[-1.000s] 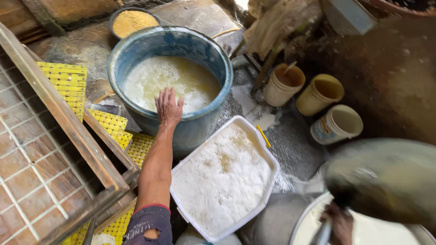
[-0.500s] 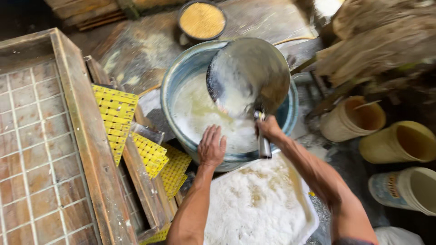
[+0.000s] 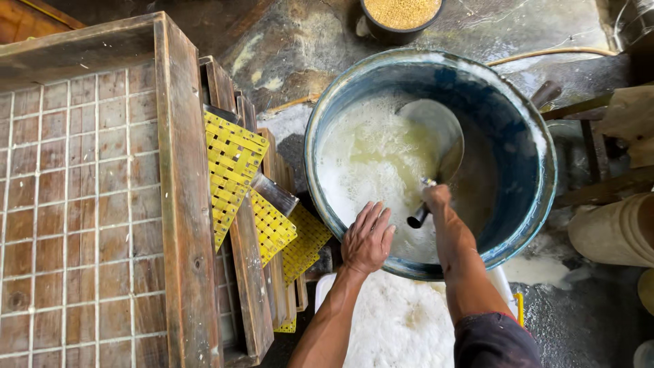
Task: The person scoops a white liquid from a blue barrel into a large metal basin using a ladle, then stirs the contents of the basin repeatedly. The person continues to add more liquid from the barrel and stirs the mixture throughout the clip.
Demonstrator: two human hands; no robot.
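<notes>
**Scooping in the blue tub**

Reaching down into the big blue tub, the right hand is closed round the dark handle of a wide metal ladle, whose round bowl lies tilted in the foamy white liquid that fills the tub's left half. The right forearm runs straight up from the lower edge of the view, crossing the tub's near rim. The left hand rests flat on that rim, palm down, fingers spread and holding nothing.

One tub, one ladle. Below the hands sits one white tray of crumbly white curd, partly hidden by both arms. To the left lie what look like three yellow perforated mats, overlapping between wooden slats, beside a large wooden gridded frame. One dark bowl of yellow grain stands beyond the tub on the wet stone floor.
</notes>
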